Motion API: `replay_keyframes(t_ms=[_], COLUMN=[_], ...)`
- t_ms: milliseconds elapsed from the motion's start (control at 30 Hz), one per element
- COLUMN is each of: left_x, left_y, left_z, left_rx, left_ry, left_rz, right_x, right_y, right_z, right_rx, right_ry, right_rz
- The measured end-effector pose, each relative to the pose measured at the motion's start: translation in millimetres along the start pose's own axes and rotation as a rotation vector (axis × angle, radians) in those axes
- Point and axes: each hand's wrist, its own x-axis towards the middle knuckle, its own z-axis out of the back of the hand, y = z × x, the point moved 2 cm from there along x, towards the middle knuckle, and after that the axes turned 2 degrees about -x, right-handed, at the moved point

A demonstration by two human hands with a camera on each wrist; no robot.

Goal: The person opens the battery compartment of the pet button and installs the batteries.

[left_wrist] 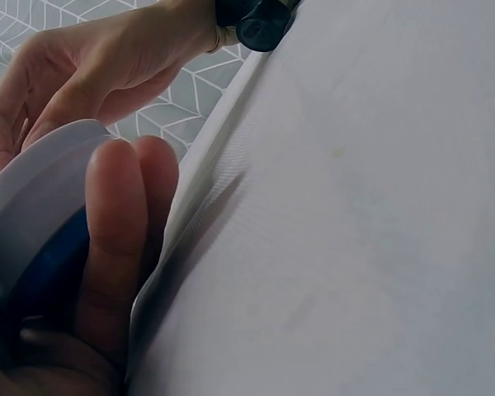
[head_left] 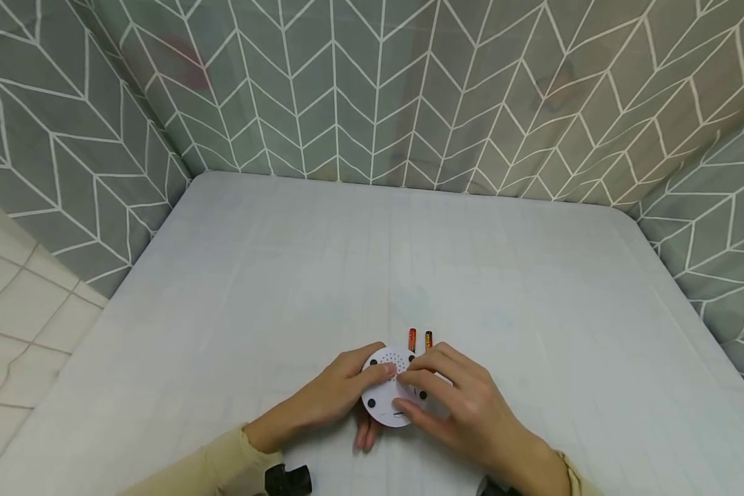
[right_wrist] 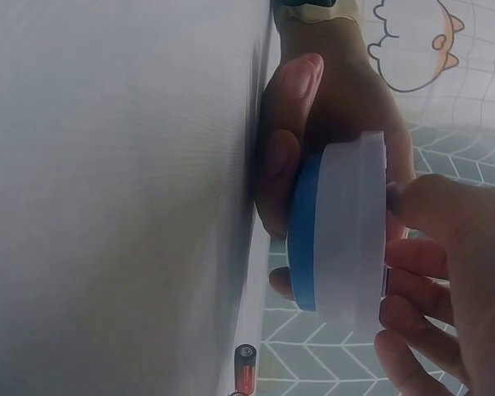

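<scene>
A round white device [head_left: 382,412] with a cluster of small holes, dark round feet and a blue far side [right_wrist: 307,239] is tilted up over the table. My left hand [head_left: 347,386] grips it from the left, thumb on the perforated face and fingers behind the blue side. My right hand [head_left: 461,403] rests its thumb and bent fingertips against that same white face. In the right wrist view the right hand's fingers [right_wrist: 425,260] touch the flat face. Whether they pinch a small part there is hidden.
Two small batteries lie just beyond the device: a red one [head_left: 412,339] and a dark one with an orange end [head_left: 429,339]. A white cloth-covered table [head_left: 285,275] spreads around, with grey patterned curtains [head_left: 372,89] behind and at both sides.
</scene>
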Motion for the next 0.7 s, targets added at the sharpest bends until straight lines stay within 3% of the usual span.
replay_keyframes(t_ms=[400,700], left_x=[2.4,-1.0], left_y=[-3.8,-3.1], left_z=[4.3,6.4], left_rx=[0.000,0.060], left_ry=[-0.008,-0.019], left_rz=[0.020,0.021], right_x=[0.2,1.5], right_y=[-0.7,6.5], right_z=[-0.2,1.5], right_rx=[0.011,-0.089], right_ry=[0.072,0.098], right_rz=[0.029,0.094])
